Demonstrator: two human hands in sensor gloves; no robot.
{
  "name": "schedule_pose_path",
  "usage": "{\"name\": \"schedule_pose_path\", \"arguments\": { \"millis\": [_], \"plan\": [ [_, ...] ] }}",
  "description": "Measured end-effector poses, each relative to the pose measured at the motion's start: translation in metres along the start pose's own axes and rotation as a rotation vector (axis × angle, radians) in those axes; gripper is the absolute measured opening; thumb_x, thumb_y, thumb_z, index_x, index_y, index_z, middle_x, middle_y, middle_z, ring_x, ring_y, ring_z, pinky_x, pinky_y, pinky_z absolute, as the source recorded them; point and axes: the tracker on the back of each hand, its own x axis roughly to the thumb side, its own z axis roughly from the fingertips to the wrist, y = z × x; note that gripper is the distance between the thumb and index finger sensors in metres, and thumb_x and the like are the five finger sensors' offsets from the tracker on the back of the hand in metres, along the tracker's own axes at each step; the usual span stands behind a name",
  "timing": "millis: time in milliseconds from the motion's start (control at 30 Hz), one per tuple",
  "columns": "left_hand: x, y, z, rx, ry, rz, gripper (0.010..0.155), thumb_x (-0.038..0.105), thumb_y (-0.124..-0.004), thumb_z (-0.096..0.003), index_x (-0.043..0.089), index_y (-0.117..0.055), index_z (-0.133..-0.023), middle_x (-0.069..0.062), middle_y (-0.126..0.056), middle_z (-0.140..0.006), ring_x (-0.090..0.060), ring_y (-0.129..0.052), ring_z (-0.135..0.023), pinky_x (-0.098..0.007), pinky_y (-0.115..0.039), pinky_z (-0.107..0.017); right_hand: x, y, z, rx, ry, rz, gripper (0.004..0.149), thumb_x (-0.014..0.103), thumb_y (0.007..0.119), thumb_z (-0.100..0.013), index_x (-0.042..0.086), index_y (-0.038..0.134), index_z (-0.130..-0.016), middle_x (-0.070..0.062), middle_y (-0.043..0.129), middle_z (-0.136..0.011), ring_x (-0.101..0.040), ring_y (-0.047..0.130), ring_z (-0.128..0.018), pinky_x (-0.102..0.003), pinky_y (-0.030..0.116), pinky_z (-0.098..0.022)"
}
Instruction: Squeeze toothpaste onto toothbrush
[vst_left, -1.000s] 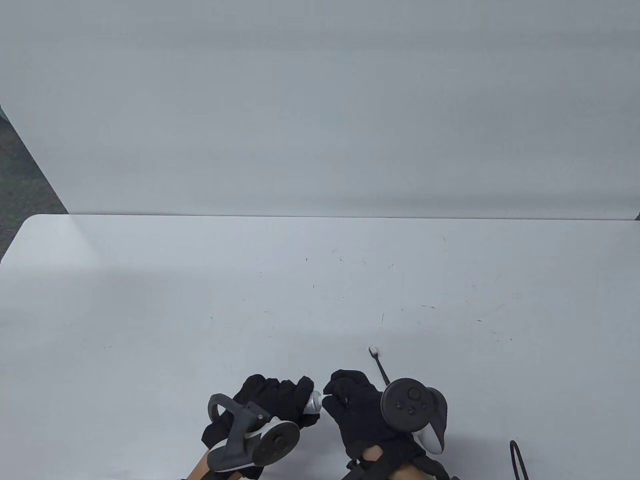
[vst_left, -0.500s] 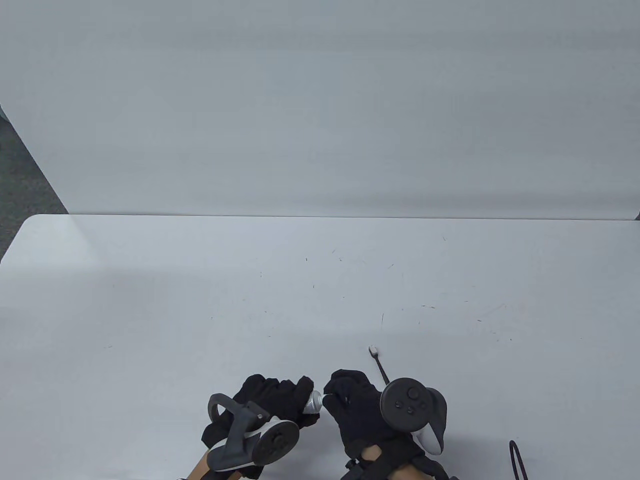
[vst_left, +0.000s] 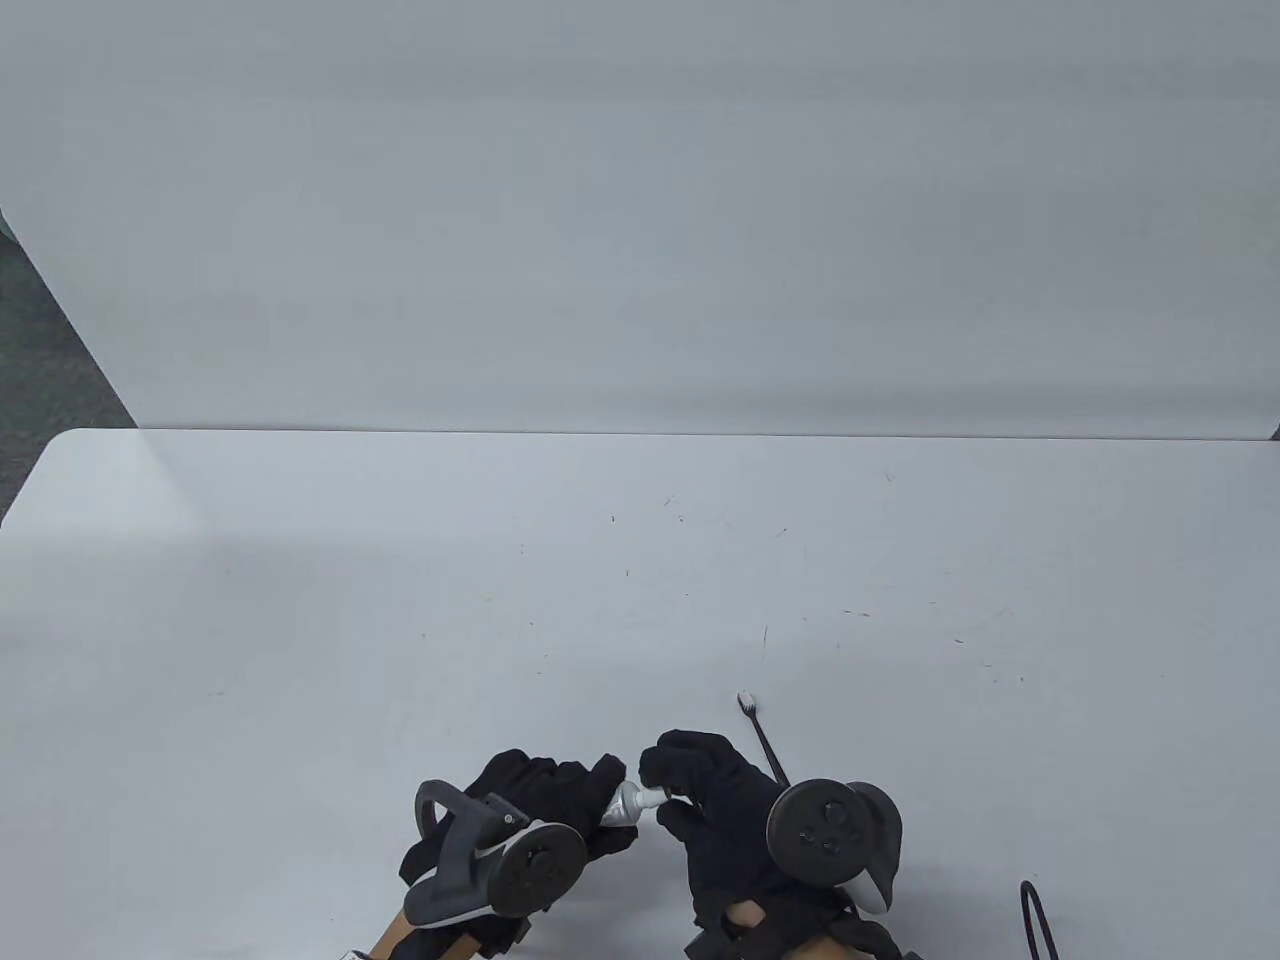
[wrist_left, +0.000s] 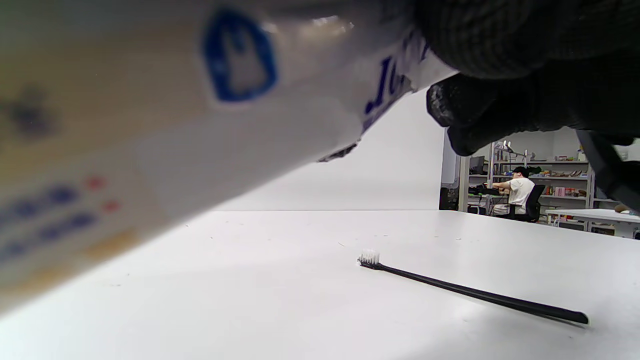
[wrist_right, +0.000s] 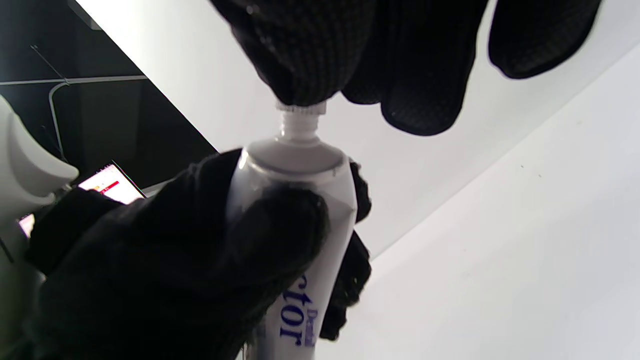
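Note:
My left hand (vst_left: 590, 800) grips a white toothpaste tube (vst_left: 625, 803) near the table's front edge, nozzle pointing right. The tube fills the left wrist view (wrist_left: 175, 140) and stands upright in the right wrist view (wrist_right: 295, 200), with its threaded neck (wrist_right: 300, 122) bare. My right hand (vst_left: 662, 788) pinches the cap at the nozzle end; the fingers (wrist_right: 300, 50) hide the cap. A black toothbrush (vst_left: 762, 740) with white bristles lies flat on the table just behind my right hand, head pointing away. The toothbrush also shows in the left wrist view (wrist_left: 470, 290).
The white table (vst_left: 400, 600) spreads wide behind the hands, with a white backdrop wall (vst_left: 640, 200) at its far edge. A black cable loop (vst_left: 1035, 915) lies at the front right. Dark floor (vst_left: 40, 370) shows past the left corner.
My right hand has turned and its fingers have drawn a little away from the tube, so more of the white nozzle end shows. My left hand has tilted slightly. The toothbrush has not moved.

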Motion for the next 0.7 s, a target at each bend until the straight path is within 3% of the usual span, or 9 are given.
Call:
{"name": "schedule_pose_path", "arguments": {
  "millis": [200,367,433,500,633,700],
  "plan": [
    [-0.006,0.004,0.001,0.012,0.028,0.002,0.068,0.059,-0.078,-0.0333,0.021,-0.076,-0.090,-0.008,-0.095,-0.077,-0.037,-0.100,-0.057,-0.055,-0.082,-0.045,-0.003,-0.013,-0.001,-0.052,0.022,0.072,0.047,0.015,0.083,-0.037,0.013,0.076,-0.083,-0.016,0.076,-0.089,-0.043,0.090,-0.068,-0.071,0.069,-0.051],
    [-0.015,0.009,0.002,0.039,0.063,0.000,0.069,0.059,-0.078,-0.0334,0.021,-0.076,-0.090,-0.008,-0.095,-0.077,-0.037,-0.100,-0.057,-0.055,-0.082,-0.045,-0.004,-0.010,-0.004,-0.001,-0.030,0.445,0.046,0.017,0.084,-0.037,0.014,0.078,-0.083,-0.017,0.071,-0.093,-0.045,0.086,-0.073,-0.073,0.066,-0.053],
    [-0.019,0.011,0.003,0.049,0.077,-0.004,0.069,0.059,-0.078,-0.0333,0.021,-0.076,-0.090,-0.008,-0.095,-0.077,-0.037,-0.100,-0.057,-0.055,-0.082,-0.045,-0.007,0.005,-0.007,0.070,-0.081,0.673,0.046,0.019,0.085,-0.036,0.017,0.079,-0.082,-0.016,0.071,-0.093,-0.043,0.086,-0.073,-0.073,0.066,-0.054],
    [-0.022,0.013,0.003,0.055,0.087,-0.006,0.068,0.059,-0.078,-0.0334,0.021,-0.076,-0.090,-0.008,-0.095,-0.077,-0.037,-0.100,-0.057,-0.055,-0.082,-0.045,-0.013,0.023,-0.010,0.153,-0.106,0.787,0.046,0.019,0.085,-0.036,0.019,0.080,-0.082,-0.015,0.070,-0.094,-0.042,0.085,-0.074,-0.072,0.065,-0.054],
    [-0.025,0.013,0.004,0.055,0.095,-0.011,0.069,0.059,-0.078,-0.0332,0.021,-0.076,-0.090,-0.009,-0.095,-0.077,-0.038,-0.100,-0.057,-0.055,-0.082,-0.044,-0.030,0.061,-0.016,0.350,-0.105,0.945,0.045,0.020,0.086,-0.035,0.022,0.082,-0.080,-0.015,0.066,-0.097,-0.042,0.081,-0.077,-0.074,0.062,-0.056],
    [-0.026,0.014,0.004,0.053,0.096,-0.017,0.068,0.059,-0.078,-0.0331,0.021,-0.076,-0.090,-0.008,-0.095,-0.077,-0.037,-0.100,-0.057,-0.055,-0.082,-0.044,-0.035,0.070,-0.016,0.382,-0.113,0.982,0.046,0.021,0.086,-0.035,0.022,0.082,-0.080,-0.015,0.065,-0.097,-0.042,0.080,-0.077,-0.074,0.061,-0.056]
  ]
}}
